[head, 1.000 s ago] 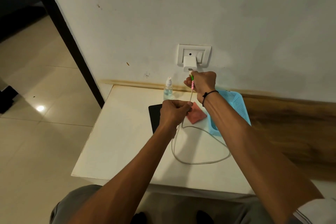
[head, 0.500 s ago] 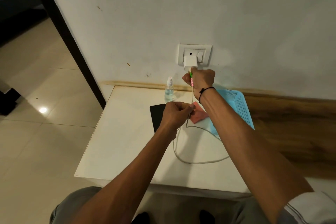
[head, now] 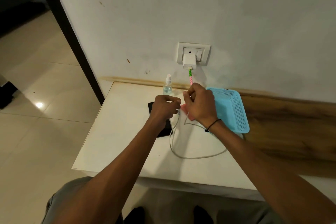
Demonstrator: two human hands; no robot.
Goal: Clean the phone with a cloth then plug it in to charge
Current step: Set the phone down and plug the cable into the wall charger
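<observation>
Fingers of right hand (head: 199, 103) lowered from charger (head: 189, 61), gripping cable (head: 190, 157).

Bare table (head: 116, 143) lay open toward nine o'clock. A basket (head: 234, 111) blocked three o'clock, a spray bottle (head: 167, 85) twelve, and cable (head: 192, 157) looped across six.

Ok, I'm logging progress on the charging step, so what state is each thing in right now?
charger adapter: plugged into the wall socket.
cable: in the adapter, looped on the table, phone end not plugged in.
phone: flat on the table, screen dark.
left hand: pinches the cable's free end.
right hand: grips the cable below the adapter.
spray bottle: upright, capped.
basket: tilted.
pink cloth: on the table, mostly hidden.
</observation>
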